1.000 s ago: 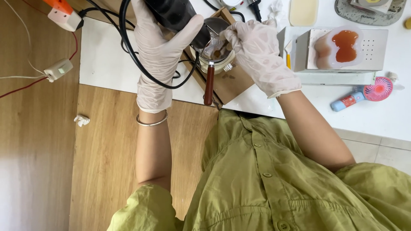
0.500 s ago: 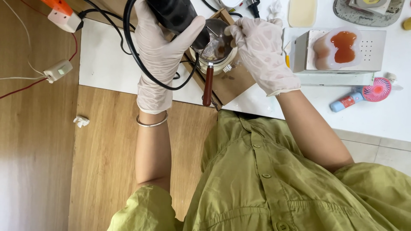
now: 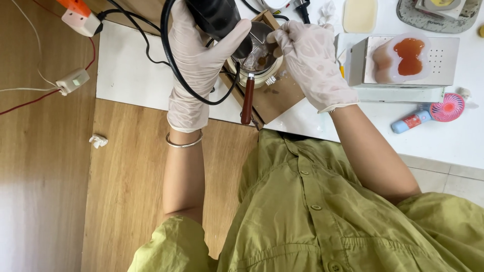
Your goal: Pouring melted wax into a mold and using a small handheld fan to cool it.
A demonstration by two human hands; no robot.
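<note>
The gloved left hand (image 3: 201,55) grips a black corded tool (image 3: 218,17) over a small metal pot (image 3: 257,53) with a reddish-brown handle (image 3: 246,100). The gloved right hand (image 3: 310,63) touches the pot's right rim.

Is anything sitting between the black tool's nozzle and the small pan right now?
Nothing visible does. The left hand holds the black tool right over the small pan, while the right hand holds a clear piece at the pan's rim. The nozzle tip is hidden.
</note>
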